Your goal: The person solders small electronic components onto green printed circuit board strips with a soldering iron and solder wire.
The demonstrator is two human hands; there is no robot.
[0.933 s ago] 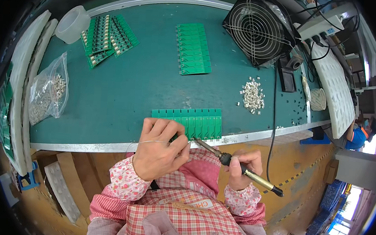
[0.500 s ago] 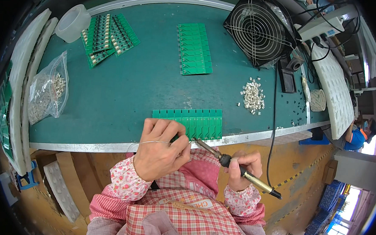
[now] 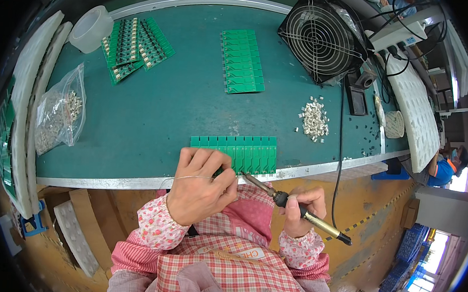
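Observation:
A green circuit board panel [image 3: 255, 151] lies at the table's front edge, its near side lined with small pins. My left hand [image 3: 201, 184] rests over its left part with the fingers pinched on thin solder wire [image 3: 190, 176], which trails off to the left across the back of the hand. Between the fingers of my right hand [image 3: 303, 209] is a soldering iron [image 3: 320, 224] with a gold and black handle. Its tip meets the board's near edge, close to my left fingertips. The exact contact point is too small to make out.
Another green panel [image 3: 242, 62] lies farther back. Populated boards [image 3: 136, 45] are stacked at left, near a tape roll [image 3: 91, 28] and a bag of small parts [image 3: 61, 110]. White connectors [image 3: 315, 118] are heaped at right, before a black fan [image 3: 324, 39] and an iron stand [image 3: 358, 97].
Almost nothing differs. Both hands, the iron and the solder wire hold nearly the same place at the board's edge.

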